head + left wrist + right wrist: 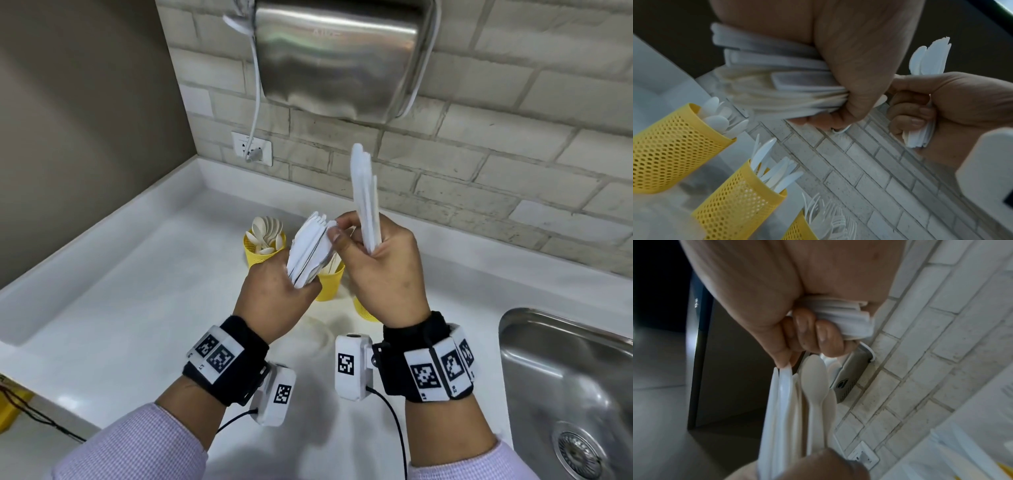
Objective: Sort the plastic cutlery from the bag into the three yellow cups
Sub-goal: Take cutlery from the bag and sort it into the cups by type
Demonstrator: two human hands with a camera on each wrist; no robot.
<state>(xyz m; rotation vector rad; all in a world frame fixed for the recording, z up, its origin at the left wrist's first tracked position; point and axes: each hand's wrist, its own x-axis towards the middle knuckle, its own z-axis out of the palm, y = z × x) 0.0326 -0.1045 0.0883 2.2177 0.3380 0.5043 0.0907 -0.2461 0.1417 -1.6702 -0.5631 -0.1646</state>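
Left hand: the left hand (277, 294) is clenched round a mixed bundle of cutlery (308, 251), held above the yellow cups, its tips fanned up and to the right.
Right hand: the right hand (383, 270) grasps a stack of knives (364, 202) that stands upright; its thumb and forefinger pinch the tip of one piece in the left hand's bundle.
Head view only: three cups stand near the back edge of the counter (137, 308); the spoon cup (262, 248) is leftmost, the middle cup (330, 281) is half hidden behind the left hand, and the right cup (364, 310) shows only as a yellow sliver under the right wrist.
Left wrist view only: the cups are perforated mesh; the spoon cup (674, 146) holds spoon bowls, the middle cup (740, 203) holds knives, the right cup (799, 227) holds forks.
Right wrist view only: a spoon (813, 386) lies among the knives in the left hand's bundle, bowl toward the right hand's fingers (830, 337).
Surface: white counter with a raised back lip; a steel sink (565, 377) is set at its right edge.
Room: pale brick-tile wall, a steel hand dryer (342, 58) mounted above the cups, its white cord running to a wall socket (251, 149) near the counter's back left corner.
Bag: I cannot tell where it is.
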